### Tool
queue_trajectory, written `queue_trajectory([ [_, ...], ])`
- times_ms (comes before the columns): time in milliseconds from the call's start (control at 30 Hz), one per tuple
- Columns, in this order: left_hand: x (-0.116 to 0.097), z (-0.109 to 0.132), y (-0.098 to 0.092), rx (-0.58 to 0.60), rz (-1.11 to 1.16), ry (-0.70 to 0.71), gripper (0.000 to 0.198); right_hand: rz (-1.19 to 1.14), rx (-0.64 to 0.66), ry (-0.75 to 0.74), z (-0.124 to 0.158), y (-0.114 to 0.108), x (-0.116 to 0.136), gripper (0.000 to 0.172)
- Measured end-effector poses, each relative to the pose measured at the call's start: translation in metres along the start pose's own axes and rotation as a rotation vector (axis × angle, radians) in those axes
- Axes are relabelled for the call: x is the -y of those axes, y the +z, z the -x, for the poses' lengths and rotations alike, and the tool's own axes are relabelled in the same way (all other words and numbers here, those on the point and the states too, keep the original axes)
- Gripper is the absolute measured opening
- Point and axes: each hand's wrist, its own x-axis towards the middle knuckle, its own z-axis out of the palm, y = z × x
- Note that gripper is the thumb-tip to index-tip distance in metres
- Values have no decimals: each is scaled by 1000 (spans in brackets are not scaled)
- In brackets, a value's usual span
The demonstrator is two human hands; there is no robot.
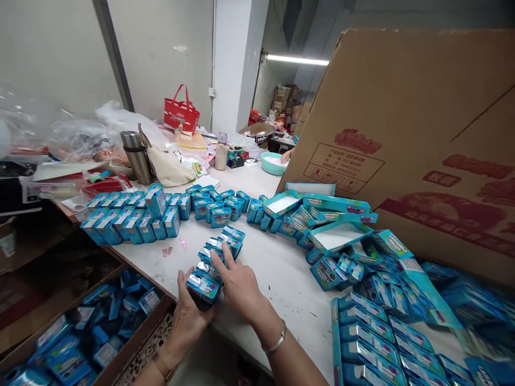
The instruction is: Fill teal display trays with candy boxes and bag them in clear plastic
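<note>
Clasped between thumb and fingers, the near end of a row of blue boxes [206, 255] sits in the left hand [189, 311] at the edge of the white table [277, 268]; the right hand [243, 289], two fingers spread, lies over the row.

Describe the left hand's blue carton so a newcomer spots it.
At the white table, find the row of blue cartons by the right hand. Take the end carton nearest the camera: unlike its neighbours, it sits cupped in the left hand.
</note>
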Motion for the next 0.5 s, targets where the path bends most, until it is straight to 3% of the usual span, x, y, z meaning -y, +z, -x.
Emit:
queue_trajectory([
  [167,0,-4,-2,-8,2,-71,124,0,57,88,-3,12,-4,84],
  [300,5,-10,-7,-41,-69,-111,126,-17,75,33,-5,16,-5,87],
  [400,14,-19,-24,-80,-145,-144,129,10,68,-40,-6,15,-4,93],
  [500,31,-34,-50,-168,-248,-175,133,63,58,16,-1,14,-12,98],
])
